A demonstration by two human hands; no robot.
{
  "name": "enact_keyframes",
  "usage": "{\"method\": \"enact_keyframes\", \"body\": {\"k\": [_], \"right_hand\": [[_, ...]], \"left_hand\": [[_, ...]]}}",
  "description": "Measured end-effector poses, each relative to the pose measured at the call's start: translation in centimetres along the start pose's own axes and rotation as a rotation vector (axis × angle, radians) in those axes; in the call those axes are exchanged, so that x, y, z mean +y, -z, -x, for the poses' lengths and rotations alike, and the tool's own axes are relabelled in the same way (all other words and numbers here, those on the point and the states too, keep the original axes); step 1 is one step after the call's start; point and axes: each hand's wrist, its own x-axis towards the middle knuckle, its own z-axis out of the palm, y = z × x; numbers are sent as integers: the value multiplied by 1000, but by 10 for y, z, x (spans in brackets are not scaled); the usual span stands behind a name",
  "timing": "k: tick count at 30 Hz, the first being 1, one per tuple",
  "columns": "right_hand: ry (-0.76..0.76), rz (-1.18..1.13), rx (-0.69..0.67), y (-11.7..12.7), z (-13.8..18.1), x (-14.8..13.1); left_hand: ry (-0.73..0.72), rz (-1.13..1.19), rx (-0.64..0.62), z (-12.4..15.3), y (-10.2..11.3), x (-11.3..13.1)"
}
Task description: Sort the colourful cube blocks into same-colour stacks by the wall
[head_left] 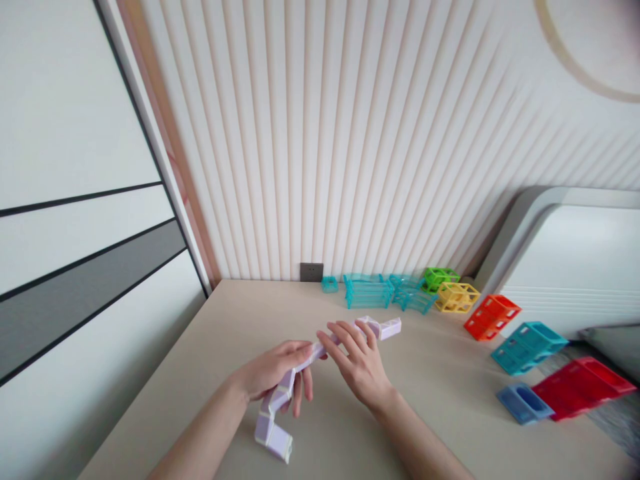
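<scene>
A long chain of pale lilac plastic blocks (273,427) runs in a zigzag from the near table edge up toward the wall, ending in a bent tip near the teal pieces. My left hand (273,373) is wrapped round the chain's middle. My right hand (357,360) lies over the upper part, fingers curled on it close to the bent tip. Both hands hold the chain just above the beige tabletop (450,373).
Open plastic frame blocks line the back and right: teal rail pieces (370,291), a green block (440,277), a yellow one (457,297), an orange one (491,316), a teal one (527,345), a blue one (524,403), a red one (583,387). A ribbed wall with a socket (311,272) stands behind.
</scene>
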Motion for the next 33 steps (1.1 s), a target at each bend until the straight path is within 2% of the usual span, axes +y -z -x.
{"method": "enact_keyframes", "body": {"k": [3, 5, 8, 10, 11, 13, 16, 19, 22, 27, 33], "right_hand": [[9, 81, -4, -3, 4, 8], [-60, 89, 66, -6, 9, 20], [-391, -9, 284, -9, 18, 44], [-646, -193, 403, -12, 23, 59], [-734, -334, 421, -12, 25, 64], [-809, -681, 380, -13, 27, 69], [-831, -1116, 294, -13, 27, 64], [-869, -1320, 335, -12, 22, 53], [-936, -1405, 353, -11, 17, 45], [-1013, -1463, 221, -15, 13, 30], [-1015, -1402, 115, -20, 10, 13]], "left_hand": [[-61, 66, 159, -4, 6, -5], [-87, 141, 229, -4, 15, -8], [-58, 258, 257, -3, 30, -10], [-17, 289, 220, -3, 36, -11], [-7, 289, 183, -3, 38, -11], [-5, 286, 62, -4, 37, -14], [-17, 307, -166, -2, 31, -18], [7, 340, -324, 0, 20, -23], [30, 374, -396, -2, 10, -27], [33, 405, -376, -18, -2, -36], [-85, 382, -102, -33, -9, -36]]}}
